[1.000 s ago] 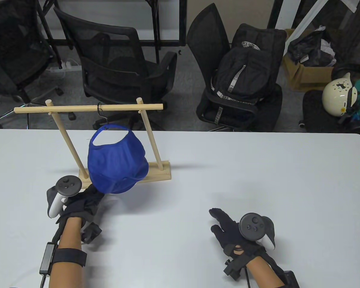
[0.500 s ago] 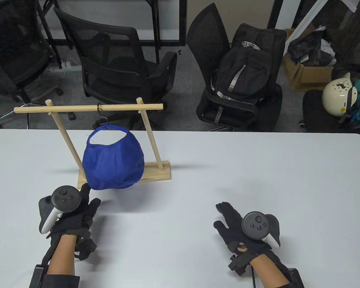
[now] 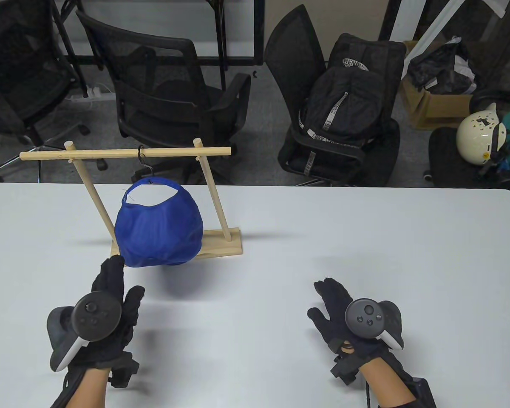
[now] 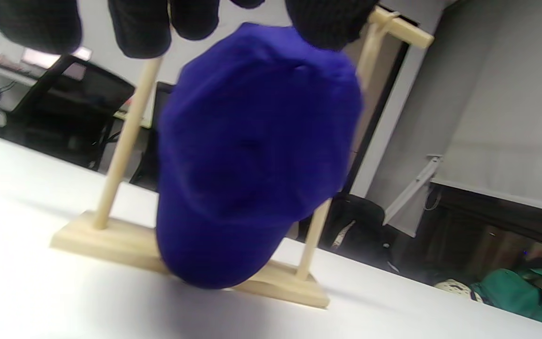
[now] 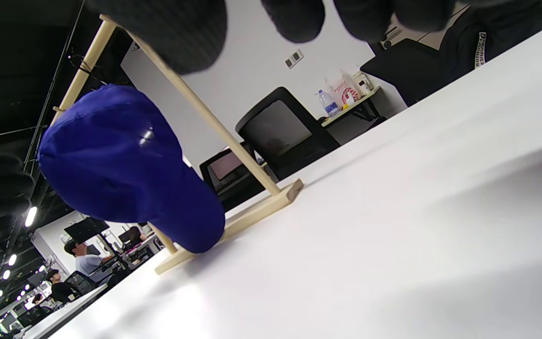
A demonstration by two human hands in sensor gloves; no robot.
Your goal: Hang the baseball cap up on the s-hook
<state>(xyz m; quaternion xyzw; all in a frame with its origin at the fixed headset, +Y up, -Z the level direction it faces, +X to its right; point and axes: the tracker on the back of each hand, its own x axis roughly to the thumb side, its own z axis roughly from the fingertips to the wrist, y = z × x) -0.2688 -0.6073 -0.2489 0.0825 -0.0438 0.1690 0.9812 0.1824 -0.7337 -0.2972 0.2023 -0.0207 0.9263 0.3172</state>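
Observation:
A blue baseball cap point(image 3: 159, 227) hangs by its back strap from a black s-hook point(image 3: 143, 161) on the cross bar of a wooden rack point(image 3: 221, 246). The cap also shows in the left wrist view point(image 4: 252, 155) and the right wrist view point(image 5: 120, 169). My left hand point(image 3: 112, 293) lies open just below the cap, fingers pointing at it, holding nothing. My right hand point(image 3: 333, 304) lies open over the table to the right, well apart from the rack, empty.
The white table point(image 3: 365, 238) stretches right of the rack. Behind its far edge stand black office chairs point(image 3: 165, 97), one with a black backpack point(image 3: 344, 106). A white helmet point(image 3: 480, 131) sits at far right.
My left hand has let go of the cap's brim and drawn back toward me with fingers spread. The cap swung back left on the hook. My right hand drifted slightly right and forward.

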